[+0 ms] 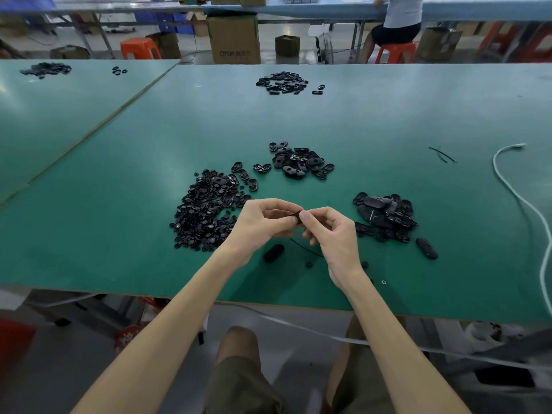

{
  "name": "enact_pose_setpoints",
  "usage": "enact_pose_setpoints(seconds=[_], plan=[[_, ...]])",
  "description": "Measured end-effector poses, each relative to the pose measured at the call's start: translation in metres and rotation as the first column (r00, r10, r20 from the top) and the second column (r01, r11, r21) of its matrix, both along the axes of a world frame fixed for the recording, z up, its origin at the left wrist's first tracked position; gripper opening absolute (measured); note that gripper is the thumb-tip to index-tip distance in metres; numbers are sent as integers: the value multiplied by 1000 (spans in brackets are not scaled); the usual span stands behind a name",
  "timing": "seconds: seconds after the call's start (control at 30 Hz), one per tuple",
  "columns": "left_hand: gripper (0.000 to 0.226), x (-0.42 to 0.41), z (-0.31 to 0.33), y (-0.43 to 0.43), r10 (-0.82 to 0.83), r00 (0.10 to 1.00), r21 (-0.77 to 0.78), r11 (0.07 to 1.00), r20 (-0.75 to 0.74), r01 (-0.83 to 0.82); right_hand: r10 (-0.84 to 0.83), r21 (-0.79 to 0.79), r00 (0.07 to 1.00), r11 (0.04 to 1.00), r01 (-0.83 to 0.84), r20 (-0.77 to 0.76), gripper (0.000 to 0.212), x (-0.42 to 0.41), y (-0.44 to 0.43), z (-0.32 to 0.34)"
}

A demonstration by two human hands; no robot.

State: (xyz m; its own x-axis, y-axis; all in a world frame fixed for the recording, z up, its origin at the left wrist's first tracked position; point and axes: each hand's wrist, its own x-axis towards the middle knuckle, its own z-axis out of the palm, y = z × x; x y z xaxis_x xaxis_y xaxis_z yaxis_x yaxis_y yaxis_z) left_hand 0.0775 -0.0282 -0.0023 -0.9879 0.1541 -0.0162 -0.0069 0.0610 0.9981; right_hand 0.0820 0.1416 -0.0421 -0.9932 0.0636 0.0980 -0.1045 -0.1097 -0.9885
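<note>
The cardboard box [234,37] standing beyond the tabletop [388,115] carries dark print low on its front that reads "OTOR". The characters just after it are too blurred to read.

1. Left hand [263,222] and right hand [334,234] pinch one small black part [296,218] between them, above the table [119,204] near its front edge.
2. Round-parts pile [206,213] just left of the hands; oval-shell pile [301,162] behind them, second oval-shell pile [385,216] to their right.
3. White cable [513,189] lies near the right edge.

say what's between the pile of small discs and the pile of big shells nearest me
Head view: the left hand and right hand meet there, both pinching a small black part.
</note>
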Motion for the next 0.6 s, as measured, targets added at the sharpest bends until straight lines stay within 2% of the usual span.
enact_pose_setpoints(seconds=[0.17, 0.5, 0.6], plan=[[16, 1, 0, 7, 56, 997, -23, 998, -44, -57, 1, -7, 1000, 1000, -1, -6, 7, 0, -1, 0], [24, 0, 0, 16, 142, 983, -200, 966, -119, -164, 3, 10, 1000, 1000, -4, 14, 8, -1, -2, 0], [20, -1, -1, 17, 135, 983, -209, 965, -127, -160, -2, 11, 1000, 1000, 2, 16, 8, -1, -2, 1]])
